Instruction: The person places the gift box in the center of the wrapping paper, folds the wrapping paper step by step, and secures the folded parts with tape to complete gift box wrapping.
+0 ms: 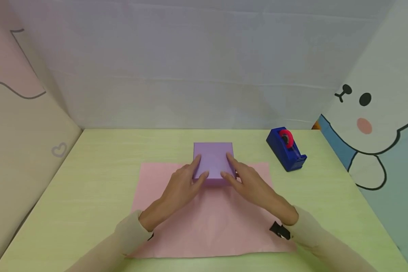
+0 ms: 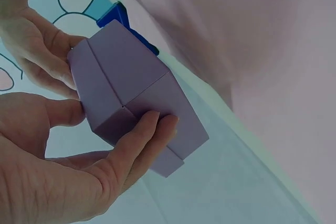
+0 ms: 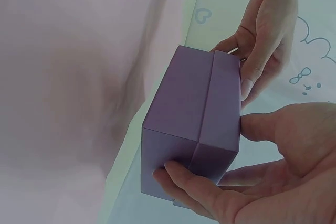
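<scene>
A purple lidded box is held between both hands over a pink sheet of paper. My left hand grips its left side, thumb at the top near edge and fingers along the side. From the right, my right hand holds it the same way. The left wrist view shows the seam between lid and base on the box, with fingertips pressed on its side wall. In the right wrist view the lid sits on the box. The underside is hidden in the head view.
A blue tape dispenser with a red-cored roll stands at the back right of the light green table. A pale cloth wall closes off the back, and printed cartoon panels flank the sides.
</scene>
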